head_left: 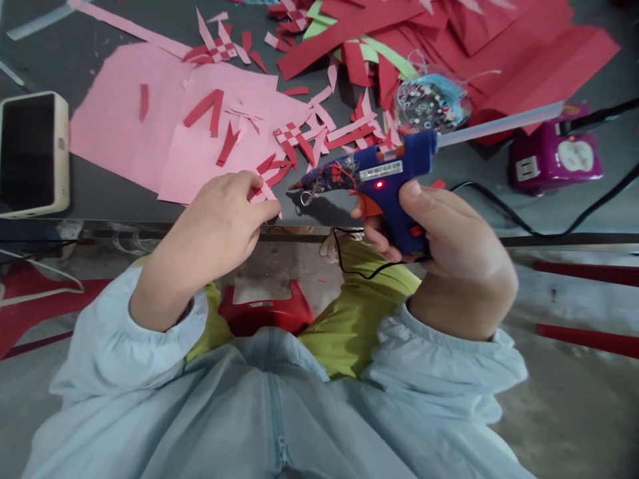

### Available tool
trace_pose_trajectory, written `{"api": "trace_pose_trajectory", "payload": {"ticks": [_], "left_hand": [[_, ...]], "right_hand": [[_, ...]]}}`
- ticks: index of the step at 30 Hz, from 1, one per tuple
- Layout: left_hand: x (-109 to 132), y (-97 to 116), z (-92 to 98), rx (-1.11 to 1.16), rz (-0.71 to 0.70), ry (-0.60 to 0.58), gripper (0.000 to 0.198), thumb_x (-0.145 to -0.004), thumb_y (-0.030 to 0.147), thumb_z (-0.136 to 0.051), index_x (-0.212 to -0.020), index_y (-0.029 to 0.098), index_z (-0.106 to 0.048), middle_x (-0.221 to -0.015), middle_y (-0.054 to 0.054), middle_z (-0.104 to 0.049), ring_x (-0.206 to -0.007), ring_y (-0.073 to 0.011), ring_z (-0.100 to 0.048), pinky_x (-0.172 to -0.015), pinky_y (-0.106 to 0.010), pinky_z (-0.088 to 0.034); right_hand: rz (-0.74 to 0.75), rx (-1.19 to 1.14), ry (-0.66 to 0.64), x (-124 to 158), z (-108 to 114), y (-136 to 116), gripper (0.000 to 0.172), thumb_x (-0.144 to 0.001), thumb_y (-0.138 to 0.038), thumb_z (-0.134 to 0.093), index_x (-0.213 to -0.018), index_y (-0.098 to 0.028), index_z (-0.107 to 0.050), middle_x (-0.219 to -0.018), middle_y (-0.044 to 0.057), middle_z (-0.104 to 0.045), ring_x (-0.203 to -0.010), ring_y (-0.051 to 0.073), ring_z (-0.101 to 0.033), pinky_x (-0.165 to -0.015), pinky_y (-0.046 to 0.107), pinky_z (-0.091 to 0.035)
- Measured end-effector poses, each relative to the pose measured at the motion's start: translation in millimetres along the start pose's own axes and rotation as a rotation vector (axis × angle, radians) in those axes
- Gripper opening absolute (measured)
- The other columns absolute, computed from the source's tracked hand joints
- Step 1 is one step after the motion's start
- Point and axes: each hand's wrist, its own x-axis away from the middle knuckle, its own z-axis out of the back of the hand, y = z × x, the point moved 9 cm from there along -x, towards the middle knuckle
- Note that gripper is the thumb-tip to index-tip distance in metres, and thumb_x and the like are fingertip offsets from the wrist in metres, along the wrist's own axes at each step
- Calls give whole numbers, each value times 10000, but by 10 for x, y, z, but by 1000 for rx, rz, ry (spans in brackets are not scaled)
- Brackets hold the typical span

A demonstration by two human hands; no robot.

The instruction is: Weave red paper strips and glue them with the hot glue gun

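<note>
My right hand [449,226] is wrapped around the handle of a blue hot glue gun [394,173], its red light lit and a clear glue stick [499,126] jutting from the back. The nozzle points left, a short gap from my left hand [214,226]. That hand pinches a small woven paper piece [262,193] in pink and red at the table's near edge, partly hidden by the fingers. Just beyond lies another woven red-and-pink paper piece [288,136] among loose strips. Pink paper sheets [130,126] lie under and beyond my left hand.
A phone [30,153] lies at the left. Red paper sheets [524,66] are heaped at the far right, near a round clear container [432,103] of small beads. A purple power adapter [554,156] with black cables sits at the right. Below is a red stool [267,313].
</note>
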Motion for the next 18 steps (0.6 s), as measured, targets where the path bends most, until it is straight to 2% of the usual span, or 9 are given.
{"api": "trace_pose_trajectory", "payload": {"ticks": [4, 9, 14, 18], "left_hand": [[-20, -15, 26, 27, -11, 33, 334, -888, 110, -410, -1087, 186, -667, -1144, -150, -623, -1059, -307, -593, -961, -488, -475], [-41, -222, 134, 197, 142, 136, 267, -870, 97, -431, -1068, 142, -604, -937, -82, -685, -902, -234, -618, -957, -418, -476], [4, -431, 222, 194, 251, 238, 248, -842, 102, -473, -1002, 222, -619, -1022, -58, -693, -1027, -250, -616, -965, -419, -474], [0, -510, 179, 81, 325, 239, 273, -893, 240, -524, -1143, 174, -610, -1159, -117, -675, -1117, -309, -591, -1015, -504, -447]], "right_hand": [[21, -17, 28, 8, -4, -15, 436, -881, -589, -547, -805, -184, -689, -512, -9, -551, -381, 70, -420, -339, 199, -223], [73, -24, 85, 0, 33, -48, 448, -892, -583, -532, -806, -178, -702, -501, -8, -553, -375, 70, -417, -356, 207, -261], [104, -19, 105, -14, 66, -64, 459, -870, -604, -549, -838, -172, -699, -511, -6, -564, -358, 71, -421, -330, 201, -236], [170, -64, 161, -14, 104, -102, 436, -880, -566, -548, -766, -167, -682, -499, -1, -568, -356, 66, -425, -327, 190, -238]]}}
